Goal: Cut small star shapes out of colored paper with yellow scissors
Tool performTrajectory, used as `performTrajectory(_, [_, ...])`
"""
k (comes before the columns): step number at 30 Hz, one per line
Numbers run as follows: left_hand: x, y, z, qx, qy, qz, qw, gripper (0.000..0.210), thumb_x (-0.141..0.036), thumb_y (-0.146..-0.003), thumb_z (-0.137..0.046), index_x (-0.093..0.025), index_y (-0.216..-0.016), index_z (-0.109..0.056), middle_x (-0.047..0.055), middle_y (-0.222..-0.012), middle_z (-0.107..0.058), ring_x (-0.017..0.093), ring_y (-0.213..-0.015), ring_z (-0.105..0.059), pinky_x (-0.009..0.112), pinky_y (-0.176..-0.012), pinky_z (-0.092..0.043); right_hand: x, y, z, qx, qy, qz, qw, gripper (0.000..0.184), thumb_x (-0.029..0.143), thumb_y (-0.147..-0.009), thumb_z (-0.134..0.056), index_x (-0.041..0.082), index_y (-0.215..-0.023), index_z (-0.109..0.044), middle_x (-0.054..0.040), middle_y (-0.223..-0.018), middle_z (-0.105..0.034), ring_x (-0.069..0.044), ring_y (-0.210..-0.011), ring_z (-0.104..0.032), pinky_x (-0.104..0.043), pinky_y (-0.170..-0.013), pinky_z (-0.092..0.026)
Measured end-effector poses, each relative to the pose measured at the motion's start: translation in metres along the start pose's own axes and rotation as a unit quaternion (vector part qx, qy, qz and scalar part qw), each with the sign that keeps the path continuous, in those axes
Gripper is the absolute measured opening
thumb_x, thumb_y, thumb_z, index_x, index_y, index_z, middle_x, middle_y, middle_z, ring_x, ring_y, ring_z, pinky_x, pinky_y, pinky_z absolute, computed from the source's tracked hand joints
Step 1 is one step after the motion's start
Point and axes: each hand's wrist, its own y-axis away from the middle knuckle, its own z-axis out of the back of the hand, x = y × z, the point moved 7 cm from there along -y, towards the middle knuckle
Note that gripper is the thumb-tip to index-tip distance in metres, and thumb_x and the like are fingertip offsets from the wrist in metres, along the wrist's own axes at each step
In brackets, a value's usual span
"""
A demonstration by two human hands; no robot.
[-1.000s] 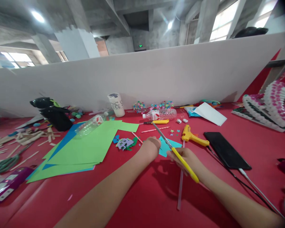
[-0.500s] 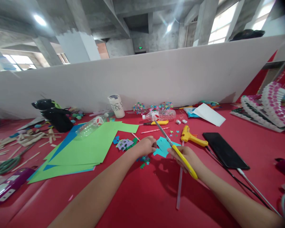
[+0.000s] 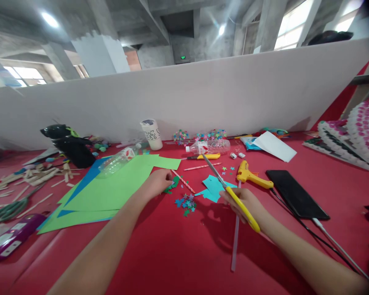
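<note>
My right hand (image 3: 244, 205) grips a pair of scissors (image 3: 230, 192) with yellow handles, the blades pointing up and to the left. Light blue paper pieces (image 3: 213, 188) lie beside the blades. My left hand (image 3: 160, 182) is over the small cut scraps, its fingers curled and pressed together; whether something is between them I cannot make out. Green paper scraps (image 3: 173, 186) show at its fingertips. Just to the right lie a striped paper straw (image 3: 183, 181) and a small heap of coloured paper stars (image 3: 187, 203).
Green paper sheets (image 3: 110, 188) lie at left, partly under a clear bottle (image 3: 118, 161). A yellow glue gun (image 3: 253, 177) with a glue stick (image 3: 235, 246) and a phone (image 3: 295, 192) are at right. A box cutter (image 3: 209, 156) lies farther back, before a white partition (image 3: 203, 98).
My left hand has moved left, away from the light blue paper and onto the pile of scraps, now covering the purple ones. My right hand keeps hold of the scissors, nearly unmoved.
</note>
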Motion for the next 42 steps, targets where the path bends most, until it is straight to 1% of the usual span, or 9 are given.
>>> performTrajectory(4, [-0.013,0.013,-0.004,-0.058,-0.028,-0.044,0.997,0.016,-0.027,-0.073,-0.049,-0.017,-0.079,-0.06,0.005,-0.088,-0.059,0.017,-0.08,-0.055,0.026,-0.071,-0.04,0.0,0.002,0.0,-0.004,-0.009,-0.012,1.0,0.036,0.045,-0.075,-0.055,0.019,-0.055,-0.04,0.0113,-0.028,-0.031,-0.004,-0.022,-0.03,-0.016,-0.027,-0.02])
performTrajectory(9, [-0.08,0.019,-0.052,-0.012,-0.143,-0.221,0.964,0.019,-0.023,-0.076,-0.048,-0.013,-0.086,-0.062,0.01,-0.088,-0.057,0.021,-0.088,-0.053,0.03,-0.079,-0.04,-0.003,0.0,0.0,-0.006,-0.026,-0.022,0.999,0.038,0.049,-0.075,-0.054,0.02,-0.055,-0.039,0.0116,-0.031,-0.03,-0.004,-0.023,-0.03,-0.016,-0.026,-0.022])
performTrajectory(13, [-0.102,0.014,-0.076,0.0,-0.23,-0.269,0.935,0.018,-0.015,-0.076,-0.045,-0.011,-0.077,-0.063,0.015,-0.087,-0.058,0.023,-0.083,-0.054,0.034,-0.077,-0.041,-0.006,-0.001,0.0,0.0,-0.035,-0.019,0.999,0.038,0.052,-0.072,-0.055,0.02,-0.056,-0.04,0.0123,-0.03,-0.027,-0.005,-0.022,-0.028,-0.017,-0.024,-0.024])
performTrajectory(19, [-0.108,0.014,-0.07,0.012,-0.245,-0.278,0.929,0.015,-0.009,-0.071,-0.048,-0.011,-0.075,-0.062,0.015,-0.086,-0.059,0.023,-0.081,-0.054,0.033,-0.071,-0.041,-0.003,-0.002,0.001,-0.001,-0.03,-0.003,1.0,0.037,0.049,-0.071,-0.058,0.019,-0.055,-0.042,0.0114,-0.029,-0.03,-0.005,-0.023,-0.03,-0.016,-0.026,-0.021])
performTrajectory(22, [-0.102,0.019,-0.048,-0.017,-0.109,-0.214,0.971,0.015,-0.016,-0.075,-0.045,-0.013,-0.073,-0.06,0.01,-0.079,-0.06,0.02,-0.076,-0.054,0.031,-0.068,-0.041,-0.001,-0.001,0.004,-0.007,-0.03,-0.004,1.0,0.036,0.046,-0.071,-0.059,0.019,-0.054,-0.04,0.0112,-0.03,-0.031,-0.005,-0.023,-0.032,-0.016,-0.027,-0.021])
performTrajectory(24, [-0.096,0.026,-0.047,0.044,0.083,-0.162,0.982,0.015,-0.022,-0.077,-0.044,-0.015,-0.072,-0.056,0.004,-0.069,-0.059,0.014,-0.063,-0.053,0.025,-0.059,-0.04,0.0,0.0,0.005,-0.011,-0.036,-0.008,0.999,0.034,0.044,-0.072,-0.058,0.02,-0.056,-0.041,0.0116,-0.031,-0.031,-0.005,-0.023,-0.032,-0.016,-0.027,-0.023])
performTrajectory(28, [-0.096,0.045,-0.06,0.179,0.41,-0.07,0.892,0.015,-0.028,-0.076,-0.047,-0.014,-0.078,-0.054,0.001,-0.065,-0.06,0.008,-0.047,-0.045,0.02,-0.048,-0.036,0.004,0.005,0.002,-0.002,-0.055,-0.002,0.998,0.037,0.042,-0.073,-0.054,0.021,-0.05,-0.035,0.0109,-0.031,-0.032,-0.005,-0.024,-0.032,-0.017,-0.029,-0.026])
performTrajectory(33, [-0.098,0.054,-0.07,0.215,0.505,-0.042,0.835,0.014,-0.026,-0.07,-0.056,-0.014,-0.077,-0.057,0.0,-0.059,-0.059,0.006,-0.045,-0.046,0.018,-0.045,-0.034,0.011,0.012,-0.004,0.025,-0.066,0.038,0.997,0.033,0.034,-0.074,-0.051,0.021,-0.048,-0.035,0.011,-0.028,-0.032,-0.004,-0.024,-0.032,-0.017,-0.031,-0.029])
performTrajectory(42, [-0.107,0.061,-0.084,0.241,0.605,-0.022,0.759,0.024,-0.033,-0.071,-0.057,-0.012,-0.083,-0.055,0.003,-0.067,-0.061,0.013,-0.049,-0.06,0.022,-0.045,-0.044,0.0,0.019,-0.013,0.005,-0.022,0.008,1.0,0.02,0.023,-0.071,-0.049,0.021,-0.056,-0.037,0.0113,-0.035,-0.032,-0.004,-0.027,-0.031,-0.014,-0.028,-0.027])
